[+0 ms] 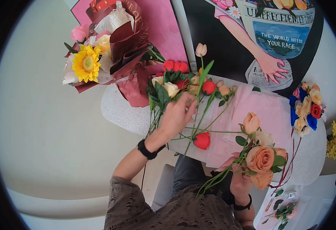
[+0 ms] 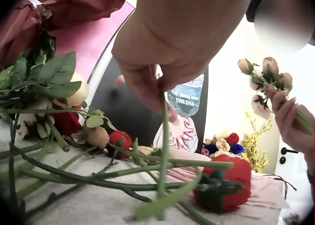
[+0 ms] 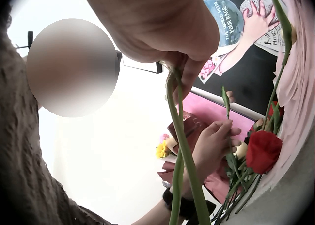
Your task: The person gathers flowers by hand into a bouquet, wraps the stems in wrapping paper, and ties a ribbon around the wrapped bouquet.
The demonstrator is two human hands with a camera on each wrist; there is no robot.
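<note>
The left hand (image 1: pixel 179 115) pinches a green stem (image 2: pixel 165 121); the right hand (image 1: pixel 241 186) grips peach roses (image 1: pixel 261 158) at four o'clock, in the head view. Left wrist: that stem stands upright, a red rose (image 2: pixel 238 173) at five o'clock. Right wrist: the gripped stems (image 3: pixel 186 148) trail towards six o'clock.

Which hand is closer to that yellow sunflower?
The left. The left hand pinches a green stem, a little to the right of the sunflower; the right hand, holding peach roses, is much farther right.
</note>
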